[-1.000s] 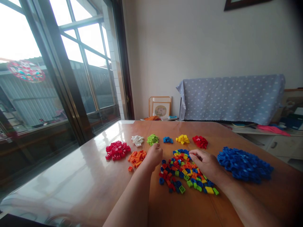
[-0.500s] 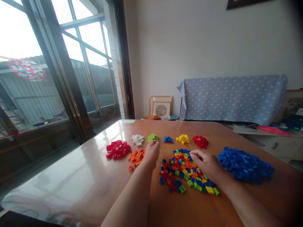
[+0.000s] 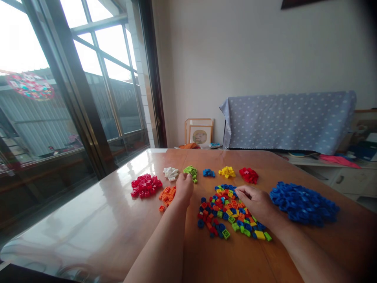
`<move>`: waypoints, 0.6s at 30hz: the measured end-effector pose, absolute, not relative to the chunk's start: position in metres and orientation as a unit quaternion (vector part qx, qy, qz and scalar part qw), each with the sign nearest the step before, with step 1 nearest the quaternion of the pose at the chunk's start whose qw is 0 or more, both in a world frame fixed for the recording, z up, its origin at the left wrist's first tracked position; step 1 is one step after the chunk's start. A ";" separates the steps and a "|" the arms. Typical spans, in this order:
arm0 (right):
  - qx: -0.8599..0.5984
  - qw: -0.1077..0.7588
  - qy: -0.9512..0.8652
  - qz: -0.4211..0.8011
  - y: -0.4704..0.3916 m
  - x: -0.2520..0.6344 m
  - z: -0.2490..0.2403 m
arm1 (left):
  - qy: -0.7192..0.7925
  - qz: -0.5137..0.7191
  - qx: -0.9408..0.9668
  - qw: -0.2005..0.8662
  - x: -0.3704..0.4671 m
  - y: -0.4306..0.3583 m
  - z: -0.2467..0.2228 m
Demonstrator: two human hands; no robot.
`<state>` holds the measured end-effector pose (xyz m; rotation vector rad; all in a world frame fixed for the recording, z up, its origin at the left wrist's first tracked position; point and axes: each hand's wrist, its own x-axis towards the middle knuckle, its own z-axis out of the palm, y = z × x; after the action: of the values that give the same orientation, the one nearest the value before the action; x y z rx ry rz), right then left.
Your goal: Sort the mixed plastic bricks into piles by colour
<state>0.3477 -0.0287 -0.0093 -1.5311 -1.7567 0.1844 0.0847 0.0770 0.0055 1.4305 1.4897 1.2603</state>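
Currently my left hand point(image 3: 184, 188) is stretched forward over the wooden table point(image 3: 118, 220), fingers curled loosely together, its tips at the near edge of the lime-green brick pile point(image 3: 191, 171) — whether a brick is pinched between them I cannot tell. Just left of that hand lies the orange pile point(image 3: 167, 195), with one stray orange brick point(image 3: 161, 208) nearer me.

My right hand point(image 3: 255, 202) rests on the right part of the mixed heap of bricks point(image 3: 228, 214), thumb and forefinger drawn together at the heap's far edge; any brick between them is too small to make out.

Sorted piles along the far row, left to right — large red pile point(image 3: 145, 185), white pile point(image 3: 171, 173), lime-green, small blue pile point(image 3: 209, 173), yellow pile point(image 3: 226, 171), small red pile point(image 3: 249, 175). A big blue pile point(image 3: 304, 203) lies to the right of my right hand, apart from the mixed heap.
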 end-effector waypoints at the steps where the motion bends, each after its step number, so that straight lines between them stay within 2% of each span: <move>1: -0.603 0.393 -0.691 0.071 -0.029 0.348 -0.009 | 0.577 0.489 0.558 0.341 0.085 0.077 0.005; 11: -0.603 0.390 -0.692 0.070 -0.024 0.354 -0.017 | 0.532 0.416 0.678 0.290 0.121 0.054 -0.002; 18: -0.613 0.377 -0.692 0.062 -0.020 0.360 -0.024 | 0.554 0.362 0.711 0.236 0.116 0.053 -0.005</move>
<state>0.3597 -0.0197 -0.0240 -1.5660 -1.7684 0.1591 0.1162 0.0534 -0.0047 1.9508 1.5199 0.9936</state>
